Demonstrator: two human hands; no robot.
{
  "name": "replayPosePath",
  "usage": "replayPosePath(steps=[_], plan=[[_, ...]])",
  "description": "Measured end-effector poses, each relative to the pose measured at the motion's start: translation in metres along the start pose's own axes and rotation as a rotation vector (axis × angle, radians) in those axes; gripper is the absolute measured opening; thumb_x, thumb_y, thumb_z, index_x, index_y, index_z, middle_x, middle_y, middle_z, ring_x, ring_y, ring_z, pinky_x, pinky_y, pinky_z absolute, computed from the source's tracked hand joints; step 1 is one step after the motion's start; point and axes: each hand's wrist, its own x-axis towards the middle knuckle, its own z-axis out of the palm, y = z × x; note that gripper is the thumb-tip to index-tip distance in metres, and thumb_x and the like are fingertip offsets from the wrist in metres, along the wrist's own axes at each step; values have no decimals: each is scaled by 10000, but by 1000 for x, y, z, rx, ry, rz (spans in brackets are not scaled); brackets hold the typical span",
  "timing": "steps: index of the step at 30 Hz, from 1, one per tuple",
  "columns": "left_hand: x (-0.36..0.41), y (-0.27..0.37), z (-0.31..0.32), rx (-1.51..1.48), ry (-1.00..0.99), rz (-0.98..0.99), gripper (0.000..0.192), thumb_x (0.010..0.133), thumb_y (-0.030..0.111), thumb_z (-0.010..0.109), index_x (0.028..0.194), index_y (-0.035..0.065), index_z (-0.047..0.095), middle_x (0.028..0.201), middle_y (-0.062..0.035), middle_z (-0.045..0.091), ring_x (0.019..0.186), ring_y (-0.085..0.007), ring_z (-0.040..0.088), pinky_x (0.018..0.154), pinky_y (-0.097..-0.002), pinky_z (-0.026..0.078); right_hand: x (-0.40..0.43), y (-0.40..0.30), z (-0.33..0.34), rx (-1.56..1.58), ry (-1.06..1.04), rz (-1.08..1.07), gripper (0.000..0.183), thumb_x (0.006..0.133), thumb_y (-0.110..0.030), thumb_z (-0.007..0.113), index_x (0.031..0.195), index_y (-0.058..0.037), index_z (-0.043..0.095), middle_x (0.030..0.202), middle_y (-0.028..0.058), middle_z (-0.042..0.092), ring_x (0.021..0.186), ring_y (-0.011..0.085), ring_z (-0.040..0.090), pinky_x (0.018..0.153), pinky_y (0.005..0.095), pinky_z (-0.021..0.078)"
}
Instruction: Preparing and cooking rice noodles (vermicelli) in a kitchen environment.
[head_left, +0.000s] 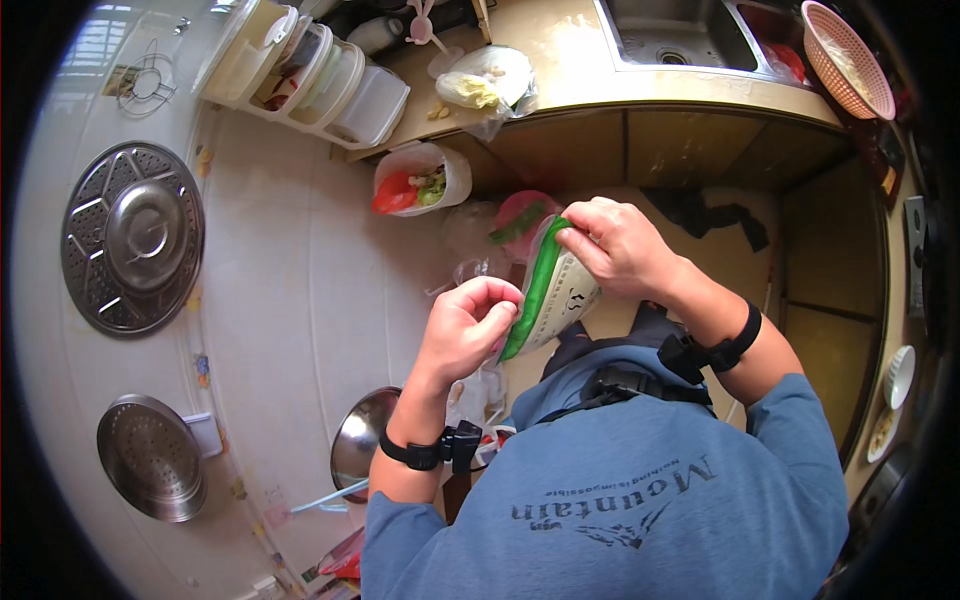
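Observation:
A plastic pouch (566, 296) with a green band along its top edge and printed writing hangs tilted in front of my body. My right hand (626, 247) grips the upper corner of the green band between thumb and fingers. Lower down on the same edge, my left hand (469, 330) pinches the pouch's rim with thumb and forefinger. What the pouch holds cannot be made out. Behind it, close to the floor, is a pink round container (525, 214), partly hidden by the pouch.
A worktop (559, 79) with a steel sink (675, 34) runs along the front. Bagged cabbage (476, 86) lies on it. From its edge hangs a white bin (457, 176) holding scraps. A pink basket (844, 60) stands right. Pot lids and a steamer rack (82, 259) hang left.

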Motion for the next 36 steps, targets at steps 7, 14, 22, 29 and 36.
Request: replayPosePath(steps=[7,14,22,29,36], plan=[[-7,-7,7,146,53,129,127,907,67,636,1004,-16,638,878,-31,658,753,-82,616,675,-233,523,-1,-6,-1,-14,29,18,192,895,-209,584,875,-23,625,782,188,631,782,372,616,701,461,490],[0,-17,31,943,291,571,210,809,105,702,1001,30,669,896,-123,671,820,-263,665,735,-333,538,-8,-5,5,54,84,18,180,895,-183,564,870,-11,612,788,199,631,768,383,624,685,462,496],[3,-25,43,1009,496,689,128,796,49,628,920,24,651,809,-122,642,744,-297,631,686,-381,515,-17,-4,-2,311,43,181,174,938,-153,537,891,2,600,752,169,603,673,280,598,633,360,478],[-2,-27,48,675,468,455,110,866,53,579,922,-12,647,739,-99,633,638,-156,587,604,-298,478,-20,2,-2,262,66,176,176,938,-155,543,893,7,594,752,166,592,651,268,575,624,356,470],[-3,-19,53,537,478,323,121,896,91,569,927,-1,642,688,-135,609,580,-183,589,564,-312,466,-20,3,-5,308,96,179,153,922,-144,562,907,1,609,775,152,615,669,230,593,638,334,481]])
